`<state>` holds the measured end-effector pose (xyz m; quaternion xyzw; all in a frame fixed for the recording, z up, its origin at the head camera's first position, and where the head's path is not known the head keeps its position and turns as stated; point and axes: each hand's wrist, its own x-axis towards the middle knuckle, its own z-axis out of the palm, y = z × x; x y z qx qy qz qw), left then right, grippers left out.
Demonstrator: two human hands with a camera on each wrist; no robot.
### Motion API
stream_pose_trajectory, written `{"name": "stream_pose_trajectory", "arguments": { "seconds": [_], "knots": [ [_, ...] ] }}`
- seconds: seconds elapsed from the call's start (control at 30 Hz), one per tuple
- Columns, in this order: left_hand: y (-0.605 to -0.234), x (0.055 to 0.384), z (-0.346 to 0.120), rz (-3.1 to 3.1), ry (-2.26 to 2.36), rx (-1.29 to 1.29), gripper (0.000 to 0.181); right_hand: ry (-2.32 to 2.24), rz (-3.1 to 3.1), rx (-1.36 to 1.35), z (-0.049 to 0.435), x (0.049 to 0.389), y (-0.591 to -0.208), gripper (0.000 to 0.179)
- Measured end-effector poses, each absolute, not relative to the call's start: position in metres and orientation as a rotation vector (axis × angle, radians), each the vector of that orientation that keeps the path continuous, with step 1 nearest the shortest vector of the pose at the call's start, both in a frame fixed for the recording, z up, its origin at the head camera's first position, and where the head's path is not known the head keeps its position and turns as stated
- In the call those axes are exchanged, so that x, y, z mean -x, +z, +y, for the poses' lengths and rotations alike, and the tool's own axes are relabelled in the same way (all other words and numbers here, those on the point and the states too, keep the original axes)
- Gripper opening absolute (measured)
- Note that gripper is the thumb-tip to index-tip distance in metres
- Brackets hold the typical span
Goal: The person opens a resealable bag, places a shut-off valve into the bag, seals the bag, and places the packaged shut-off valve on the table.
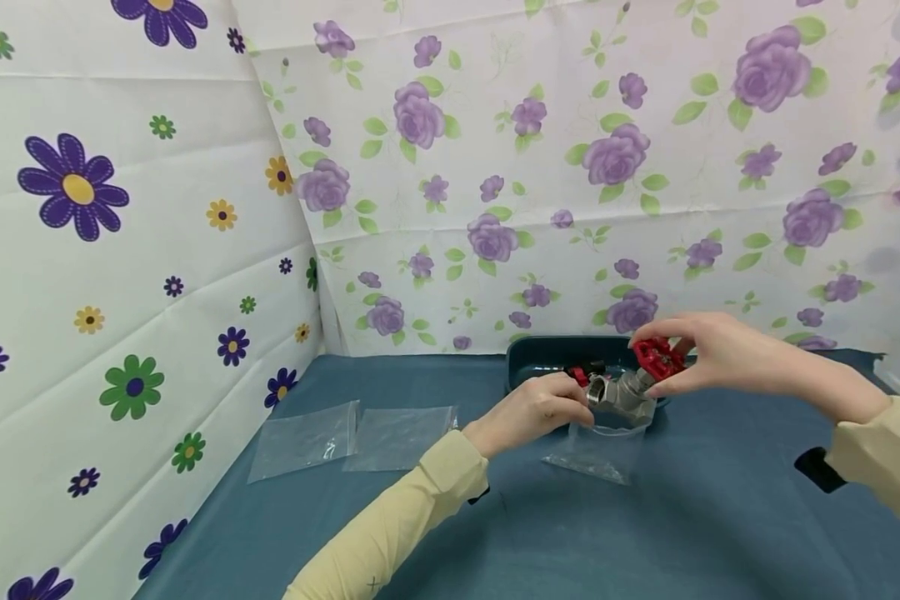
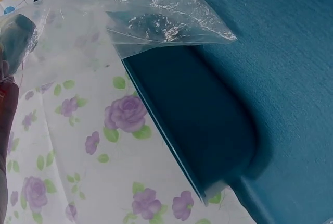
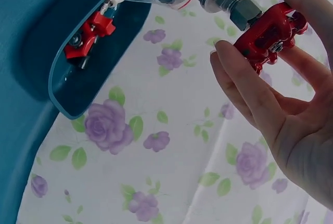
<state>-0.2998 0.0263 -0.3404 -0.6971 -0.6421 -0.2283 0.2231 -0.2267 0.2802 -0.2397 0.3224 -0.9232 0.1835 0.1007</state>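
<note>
A metal gate valve (image 1: pixel 621 397) with a red handwheel (image 1: pixel 658 358) is tilted at the mouth of a clear zip bag (image 1: pixel 603 454). My right hand (image 1: pixel 708 354) holds the valve by that handwheel, thumb and fingers on its rim; the right wrist view shows the handwheel (image 3: pixel 268 34) in the fingers and the metal body partly behind the clear plastic. On the other side, my left hand (image 1: pixel 536 408) pinches the bag's edge, close to the valve's open end. The left wrist view shows the bag (image 2: pixel 78 41) stretched from the fingers, which are mostly cut off at the edge.
Behind the hands stands a dark blue bin (image 1: pixel 543 350). Inside it lie red-handled valves (image 3: pixel 91 36). Two flat clear zip bags, a left one (image 1: pixel 303 442) and a right one (image 1: pixel 401 437), lie on the blue cloth (image 1: pixel 495 542). Flowered curtains border the table behind and at left.
</note>
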Motion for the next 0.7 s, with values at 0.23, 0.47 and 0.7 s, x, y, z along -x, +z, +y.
{"name": "stream_pose_trajectory", "arguments": {
  "seconds": [0.23, 0.47, 0.7],
  "knots": [
    [-0.343, 0.300, 0.027, -1.786, -0.685, 1.930, 0.016, 0.467, -2.710, -1.036, 0.270, 0.225, -0.243, 0.054],
    [-0.344, 0.299, 0.031, -1.756, -0.746, 1.949, 0.015, 0.382, -2.762, -1.089, 0.259, 0.225, -0.247, 0.051],
    [-0.346, 0.300, 0.032, -1.748, -0.721, 1.940, 0.015, 0.319, -2.793, -1.033, 0.252, 0.222, -0.260, 0.054]
  ]
}}
